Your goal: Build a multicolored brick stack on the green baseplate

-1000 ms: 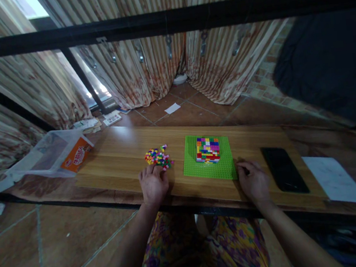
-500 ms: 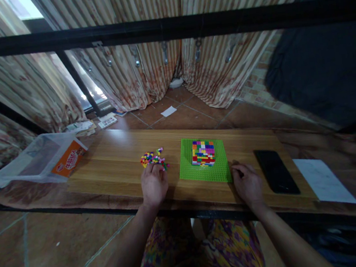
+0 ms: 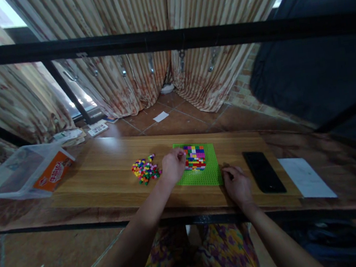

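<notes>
My left hand [image 3: 174, 165] is over the left side of a block build [image 3: 195, 157] made of many-coloured toy bricks. Its fingers are pinched, with a small pink brick [image 3: 185, 153] just showing at the tips. The build stands on a green studded baseplate [image 3: 213, 170], whose left edge my hand and wrist partly cover. Beside the baseplate's lower right corner, my right hand [image 3: 237, 184] rests on the wooden board with fingers curled in; I see nothing in them. A pile of loose small bricks [image 3: 145, 170] lies left of the baseplate.
A black phone [image 3: 263, 171] lies right of my right hand, with a white paper sheet [image 3: 306, 177] beyond it. At the far left stands a clear plastic box [image 3: 17, 172] with an orange label. A dark metal bar [image 3: 166, 39] crosses above the wooden board [image 3: 99, 178].
My left hand has moved from the loose brick pile rightward to the build, pinching a small pink brick. My right hand stays beside the baseplate. The whole view has shifted slightly.
</notes>
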`<state>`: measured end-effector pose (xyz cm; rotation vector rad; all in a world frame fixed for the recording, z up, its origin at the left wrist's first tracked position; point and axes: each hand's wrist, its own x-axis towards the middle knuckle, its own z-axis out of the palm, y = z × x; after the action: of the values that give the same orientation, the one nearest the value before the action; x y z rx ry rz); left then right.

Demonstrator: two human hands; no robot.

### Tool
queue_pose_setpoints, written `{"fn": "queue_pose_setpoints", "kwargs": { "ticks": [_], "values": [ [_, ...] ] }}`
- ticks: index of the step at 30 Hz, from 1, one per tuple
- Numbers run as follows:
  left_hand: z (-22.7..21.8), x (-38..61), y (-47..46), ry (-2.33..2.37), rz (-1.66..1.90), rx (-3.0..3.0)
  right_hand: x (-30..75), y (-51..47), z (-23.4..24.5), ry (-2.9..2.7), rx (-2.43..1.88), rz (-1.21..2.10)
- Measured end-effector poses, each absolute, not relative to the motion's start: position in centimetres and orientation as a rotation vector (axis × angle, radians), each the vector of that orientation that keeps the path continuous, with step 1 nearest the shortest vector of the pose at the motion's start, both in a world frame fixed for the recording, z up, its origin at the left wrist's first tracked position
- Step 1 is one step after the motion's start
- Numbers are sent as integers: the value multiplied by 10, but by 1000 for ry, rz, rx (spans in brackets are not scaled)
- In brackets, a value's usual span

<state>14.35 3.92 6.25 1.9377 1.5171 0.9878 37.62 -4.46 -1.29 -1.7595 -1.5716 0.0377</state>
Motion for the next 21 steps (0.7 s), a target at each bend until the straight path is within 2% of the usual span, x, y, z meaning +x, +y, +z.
{"fn": "queue_pose_setpoints", "kwargs": {
  "ticks": [7, 21],
  "values": [
    [67, 152, 50, 1600, 794, 2112, 375, -45, -10, -1574, -1723, 57],
    [68, 155, 46, 1662, 693, 2210, 374, -44, -10, -1561, -1740, 58]
  ]
}}
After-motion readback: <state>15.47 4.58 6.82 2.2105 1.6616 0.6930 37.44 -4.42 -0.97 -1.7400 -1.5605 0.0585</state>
